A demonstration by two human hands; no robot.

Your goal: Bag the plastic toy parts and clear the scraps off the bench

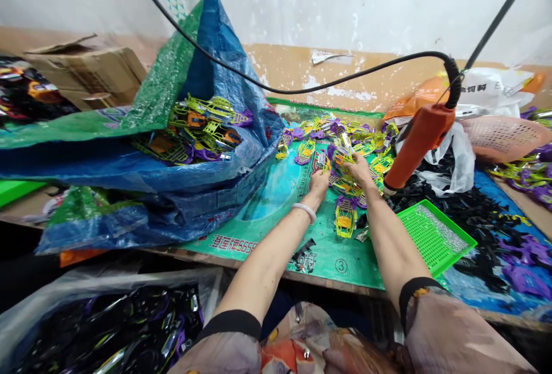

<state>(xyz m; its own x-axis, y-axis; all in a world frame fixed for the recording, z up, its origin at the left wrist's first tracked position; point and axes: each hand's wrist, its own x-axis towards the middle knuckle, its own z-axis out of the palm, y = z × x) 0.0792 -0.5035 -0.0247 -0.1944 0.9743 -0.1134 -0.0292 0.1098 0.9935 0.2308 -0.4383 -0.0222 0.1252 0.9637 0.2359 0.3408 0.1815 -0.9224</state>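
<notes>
My left hand (319, 181) reaches far out over the green woven mat (276, 221), its fingers closed on a small toy car body (321, 161). A white bangle sits on that wrist. Beside it my right hand (357, 168) grips another yellow and purple toy car part (342, 155) at the edge of a heap of such parts (345, 135). A yellow toy chassis (345, 218) lies on the mat between my forearms.
A big blue and green sack (172, 132) full of the same parts lies at left. An orange power screwdriver (420, 144) hangs on a black cord at right. A green mesh tray (435, 236), black plastic pieces (474, 213), a pink basket (502, 138) and cardboard boxes (90, 72) surround the work spot.
</notes>
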